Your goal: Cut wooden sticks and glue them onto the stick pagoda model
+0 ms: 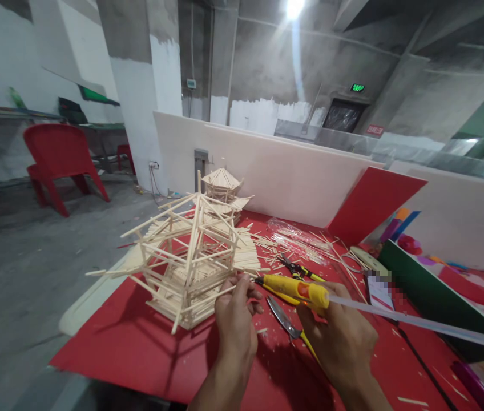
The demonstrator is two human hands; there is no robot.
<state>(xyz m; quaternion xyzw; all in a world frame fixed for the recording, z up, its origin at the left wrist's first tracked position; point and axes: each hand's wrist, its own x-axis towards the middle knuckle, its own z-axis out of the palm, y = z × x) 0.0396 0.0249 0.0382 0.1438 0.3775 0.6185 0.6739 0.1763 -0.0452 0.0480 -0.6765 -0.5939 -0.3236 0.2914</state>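
My right hand (342,331) is wrapped around a yellow hot glue gun (293,287), with a long clear glue stick (413,321) poking out of its back end. The gun's dark nozzle points left, close to the fingertips of my left hand (237,314). Those fingers are pinched together; whatever is between them is too small to make out. Just left of them stands an open framework of thin wooden sticks (193,257), with sloping roof beams and a slatted floor. A finished-looking stick pagoda (222,185) with a pointed roof rises behind it.
Long-nosed pliers or shears with a yellow handle (285,319) lie beneath the glue gun, and black-and-yellow cutters (295,267) behind it. Loose sticks and clear plastic wrap (297,237) cover the back of the red tabletop (130,348). A green board (443,291) borders the right.
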